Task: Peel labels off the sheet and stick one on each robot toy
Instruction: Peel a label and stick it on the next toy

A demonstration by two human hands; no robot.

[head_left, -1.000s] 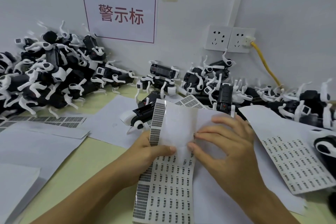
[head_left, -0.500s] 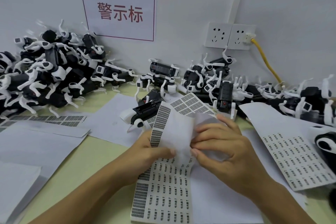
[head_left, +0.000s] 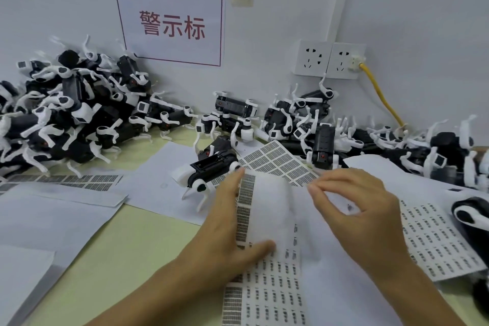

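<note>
Because your left hand [head_left: 227, 230] grips the label sheet [head_left: 267, 222] bent over at frame centre, its edge lifts for your right hand [head_left: 362, 214], thumb and forefinger pinched together, likely on a peeled label; too blurred to confirm. The nearest robot toy [head_left: 209, 169] lies just above, probably next.

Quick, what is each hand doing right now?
Left hand: holds the bent label sheet, thumb on top, fingers behind.
Right hand: thumb and forefinger pinched together above the sheet; a peeled label between them cannot be made out.
</note>
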